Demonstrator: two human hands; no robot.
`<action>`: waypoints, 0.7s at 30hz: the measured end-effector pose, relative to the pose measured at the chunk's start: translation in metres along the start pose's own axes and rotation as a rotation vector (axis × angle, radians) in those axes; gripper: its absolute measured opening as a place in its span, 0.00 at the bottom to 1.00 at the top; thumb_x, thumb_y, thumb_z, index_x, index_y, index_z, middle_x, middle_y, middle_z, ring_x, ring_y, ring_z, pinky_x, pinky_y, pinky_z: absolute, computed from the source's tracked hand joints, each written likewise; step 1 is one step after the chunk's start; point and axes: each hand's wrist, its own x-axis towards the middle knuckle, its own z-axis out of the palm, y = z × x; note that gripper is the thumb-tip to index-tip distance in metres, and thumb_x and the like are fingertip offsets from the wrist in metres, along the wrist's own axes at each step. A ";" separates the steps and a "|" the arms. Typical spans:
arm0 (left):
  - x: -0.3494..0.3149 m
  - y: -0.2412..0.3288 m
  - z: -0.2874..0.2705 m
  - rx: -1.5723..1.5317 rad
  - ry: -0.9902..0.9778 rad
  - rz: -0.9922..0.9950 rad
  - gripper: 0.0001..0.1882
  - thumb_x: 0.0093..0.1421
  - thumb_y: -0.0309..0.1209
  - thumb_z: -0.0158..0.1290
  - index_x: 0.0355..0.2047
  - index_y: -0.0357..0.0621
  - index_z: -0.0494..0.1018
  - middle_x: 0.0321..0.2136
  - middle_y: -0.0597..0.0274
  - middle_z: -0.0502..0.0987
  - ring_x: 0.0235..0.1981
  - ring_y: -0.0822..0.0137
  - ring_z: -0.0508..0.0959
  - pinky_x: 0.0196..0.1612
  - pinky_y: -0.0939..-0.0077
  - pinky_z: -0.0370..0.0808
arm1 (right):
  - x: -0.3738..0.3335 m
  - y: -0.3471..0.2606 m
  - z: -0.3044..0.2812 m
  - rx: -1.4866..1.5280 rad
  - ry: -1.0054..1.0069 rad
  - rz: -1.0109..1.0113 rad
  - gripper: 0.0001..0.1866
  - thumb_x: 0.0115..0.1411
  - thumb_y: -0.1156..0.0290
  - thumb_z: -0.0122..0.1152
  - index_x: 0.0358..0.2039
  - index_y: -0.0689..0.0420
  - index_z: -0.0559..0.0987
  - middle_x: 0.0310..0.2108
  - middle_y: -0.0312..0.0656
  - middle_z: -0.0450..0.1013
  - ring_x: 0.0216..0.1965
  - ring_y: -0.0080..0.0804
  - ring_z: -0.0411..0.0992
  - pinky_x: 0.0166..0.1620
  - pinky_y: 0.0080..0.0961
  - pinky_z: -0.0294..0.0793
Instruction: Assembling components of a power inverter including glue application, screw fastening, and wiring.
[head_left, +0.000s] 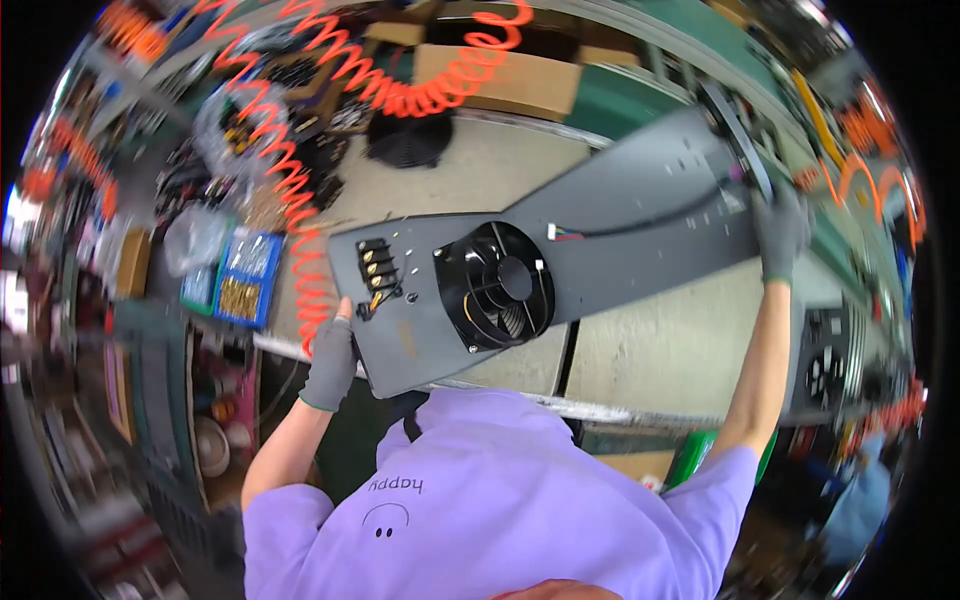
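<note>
A long grey sheet-metal panel (650, 190) with a bend lies across the bench in front of me. Fixed to its left section are a black round fan (500, 283) and a black terminal block (377, 268) with short wires. A dark cable with a white connector (552, 232) runs along the right section. My left hand (332, 362), in a grey glove with bare fingertips, is closed on the panel's left edge, thumb showing. At the far right end my gloved right hand (783, 235) grips the panel beside its upright end plate (742, 140); its fingers are partly hidden.
Orange coiled hoses (400, 98) hang over the bench. A blue bin (247, 277) of brass-coloured parts and plastic bags (195, 240) stand left. Behind the panel are a black round grille (410, 140) and a cardboard box (500, 80). A person in blue (860, 495) is at far right.
</note>
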 end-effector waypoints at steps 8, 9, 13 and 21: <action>0.114 -0.089 -0.081 -0.146 -0.368 -0.389 0.22 0.63 0.43 0.40 0.54 0.47 0.60 0.50 0.59 0.67 0.51 0.59 0.68 0.51 0.52 0.66 | -0.050 -0.138 -0.114 -0.064 0.476 -0.103 0.19 0.44 0.59 0.59 0.39 0.47 0.75 0.34 0.42 0.70 0.36 0.41 0.67 0.39 0.38 0.63; 0.117 -0.089 -0.082 -0.136 -0.365 -0.431 0.22 0.63 0.42 0.41 0.54 0.46 0.60 0.51 0.58 0.67 0.52 0.58 0.67 0.52 0.51 0.66 | -0.075 -0.159 -0.097 0.218 0.460 -0.029 0.17 0.43 0.63 0.59 0.37 0.48 0.75 0.33 0.41 0.70 0.35 0.43 0.67 0.40 0.36 0.64; 0.129 -0.072 -0.092 -0.138 -0.401 -0.661 0.21 0.62 0.40 0.44 0.50 0.42 0.62 0.49 0.54 0.67 0.51 0.53 0.67 0.51 0.47 0.67 | -0.208 -0.257 -0.109 0.513 0.240 -0.134 0.10 0.43 0.70 0.57 0.29 0.48 0.72 0.36 0.33 0.70 0.37 0.31 0.68 0.49 0.42 0.60; 0.127 -0.085 -0.093 -0.014 -0.539 -0.713 0.20 0.60 0.35 0.46 0.50 0.39 0.63 0.50 0.53 0.67 0.50 0.56 0.69 0.50 0.55 0.70 | -0.480 -0.208 -0.118 0.372 -0.068 0.696 0.09 0.46 0.75 0.53 0.31 0.54 0.75 0.36 0.42 0.72 0.38 0.41 0.70 0.44 0.34 0.68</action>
